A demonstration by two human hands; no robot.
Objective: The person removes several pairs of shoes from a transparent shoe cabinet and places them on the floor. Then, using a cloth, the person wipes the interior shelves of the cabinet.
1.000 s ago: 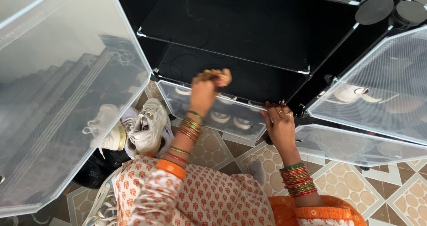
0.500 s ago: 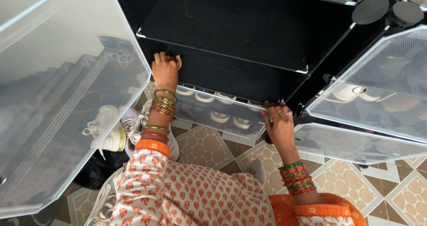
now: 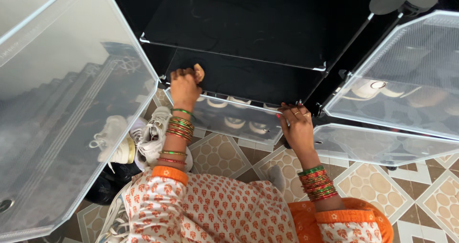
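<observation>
My left hand [image 3: 184, 86] is closed around a small crumpled brownish cloth [image 3: 199, 71] and presses it on the front left of a black shelf panel [image 3: 248, 78] in an open cabinet cube. My right hand [image 3: 297, 126] grips the front edge of that same shelf near its right corner, fingers curled over the rim. Both wrists wear stacks of red, green and gold bangles. Below the shelf a translucent door [image 3: 239, 121] covers a cube with pale shoes inside.
A large translucent door [image 3: 62, 109] hangs open at the left. More translucent doors [image 3: 401, 85] stand at the right. White sneakers [image 3: 155, 138] and dark shoes lie on the patterned tile floor [image 3: 373, 185] by my left arm.
My left hand with the cloth swept left along the shelf from its middle to the left corner, then came slightly back toward the front edge. My right hand stayed on the rim.
</observation>
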